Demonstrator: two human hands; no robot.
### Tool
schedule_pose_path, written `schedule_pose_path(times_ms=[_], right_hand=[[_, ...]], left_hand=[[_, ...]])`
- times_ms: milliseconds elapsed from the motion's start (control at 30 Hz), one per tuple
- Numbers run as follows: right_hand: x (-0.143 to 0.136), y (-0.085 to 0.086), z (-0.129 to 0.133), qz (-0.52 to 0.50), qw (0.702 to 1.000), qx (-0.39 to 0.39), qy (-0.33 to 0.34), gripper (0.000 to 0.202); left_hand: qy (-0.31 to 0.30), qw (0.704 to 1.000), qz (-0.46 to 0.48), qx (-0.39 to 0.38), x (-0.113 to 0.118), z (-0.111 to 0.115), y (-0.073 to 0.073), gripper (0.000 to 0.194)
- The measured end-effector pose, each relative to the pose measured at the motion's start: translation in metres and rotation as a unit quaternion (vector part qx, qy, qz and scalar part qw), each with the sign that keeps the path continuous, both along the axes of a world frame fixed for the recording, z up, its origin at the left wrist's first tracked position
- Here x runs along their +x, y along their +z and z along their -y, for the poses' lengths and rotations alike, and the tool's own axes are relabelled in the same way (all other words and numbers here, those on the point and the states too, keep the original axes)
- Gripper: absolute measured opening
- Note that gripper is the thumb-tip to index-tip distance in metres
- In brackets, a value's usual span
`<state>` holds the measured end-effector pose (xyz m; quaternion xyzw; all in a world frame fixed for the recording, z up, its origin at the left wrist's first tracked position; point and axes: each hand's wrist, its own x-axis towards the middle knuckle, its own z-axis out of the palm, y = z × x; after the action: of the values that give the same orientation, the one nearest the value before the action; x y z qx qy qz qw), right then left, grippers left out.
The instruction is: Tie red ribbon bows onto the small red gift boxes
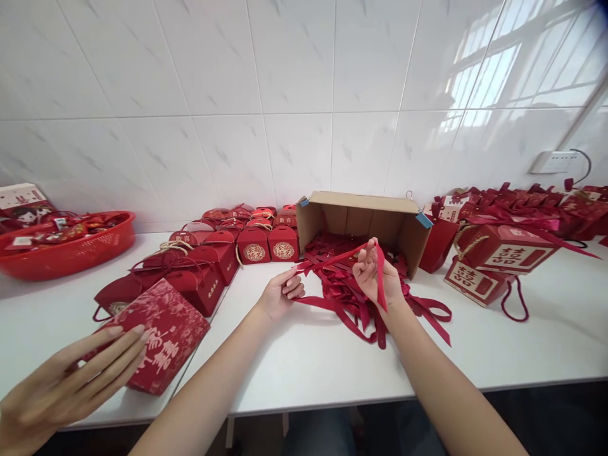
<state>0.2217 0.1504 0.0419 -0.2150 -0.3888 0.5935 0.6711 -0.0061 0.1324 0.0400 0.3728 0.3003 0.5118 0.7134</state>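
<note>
A red ribbon (pixel 332 256) is stretched between my two hands above the white table. My left hand (pixel 281 292) is closed, pinching one part of it, and a loose length trails to the right. With thumb and fingers my right hand (pixel 377 273) grips the ribbon higher up, its end hanging down over the wrist. Just beyond lies a heap of red ribbons (pixel 354 310), spilling from a cardboard box (pixel 363 199) that rests on its side with its mouth toward me.
At the left, another person's hand (pixel 95 367) holds a red gift box (pixel 166 335). Behind it stand several red candy boxes (pixel 253 246). A red plastic basket (pixel 66 256) is far left. Boxes with gold lettering (pixel 515 253) and red bags (pixel 536 202) crowd the right side.
</note>
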Motion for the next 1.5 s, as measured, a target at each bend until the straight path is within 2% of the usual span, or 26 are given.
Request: schedule_pose_path(times_ms=[100, 233, 400, 533, 600, 667, 733, 800, 900, 1000, 1100, 1200, 1367, 1500], right_hand=[[0.005, -0.002, -0.008, -0.118, 0.993, -0.013, 0.003, 0.005], [0.016, -0.002, -0.017, -0.245, 0.969, -0.018, 0.029, 0.003], [0.030, -0.003, -0.025, -0.290, 0.957, -0.020, 0.005, 0.008], [0.038, -0.004, -0.027, -0.326, 0.945, -0.015, -0.018, 0.012], [0.041, -0.005, -0.028, -0.341, 0.939, -0.017, -0.029, 0.012], [0.041, -0.006, -0.029, -0.349, 0.936, -0.026, -0.036, 0.012], [0.040, -0.008, -0.029, -0.352, 0.934, -0.040, -0.038, 0.012], [0.036, -0.009, -0.029, -0.352, 0.934, -0.055, -0.034, 0.010], [0.031, -0.009, -0.028, -0.353, 0.932, -0.077, -0.027, 0.008], [0.028, -0.008, -0.026, -0.355, 0.930, -0.096, -0.025, 0.009], [0.026, -0.007, -0.025, -0.357, 0.927, -0.111, -0.025, 0.013], [0.025, -0.006, -0.023, -0.358, 0.926, -0.119, -0.021, 0.015], [0.023, -0.004, -0.022, -0.355, 0.926, -0.125, -0.011, 0.011], [0.022, -0.005, -0.022, -0.349, 0.929, -0.124, -0.005, 0.008]], left_hand=[[0.027, 0.999, 0.021, 0.004, -0.004, -0.002, 0.002, 0.043], [0.081, 0.996, 0.036, 0.019, -0.007, -0.005, 0.004, 0.045], [0.180, 0.982, 0.010, 0.062, -0.012, -0.010, 0.003, 0.042], [0.276, 0.953, -0.075, 0.103, -0.020, -0.016, 0.002, 0.032], [0.331, 0.925, -0.145, 0.119, -0.024, -0.019, 0.003, 0.035], [0.394, 0.879, -0.232, 0.134, -0.029, -0.021, 0.004, 0.033], [0.456, 0.812, -0.331, 0.151, -0.032, -0.020, 0.006, 0.023], [0.506, 0.732, -0.428, 0.162, -0.035, -0.017, 0.007, 0.027], [0.539, 0.624, -0.546, 0.146, -0.042, -0.016, 0.006, 0.045], [0.533, 0.557, -0.628, 0.106, -0.053, -0.020, 0.002, 0.058], [0.520, 0.512, -0.680, 0.072, -0.066, -0.026, -0.003, 0.070], [0.510, 0.484, -0.709, 0.056, -0.074, -0.030, -0.006, 0.073], [0.503, 0.467, -0.725, 0.051, -0.074, -0.031, -0.008, 0.076], [0.515, 0.467, -0.716, 0.066, -0.069, -0.028, -0.002, 0.079]])
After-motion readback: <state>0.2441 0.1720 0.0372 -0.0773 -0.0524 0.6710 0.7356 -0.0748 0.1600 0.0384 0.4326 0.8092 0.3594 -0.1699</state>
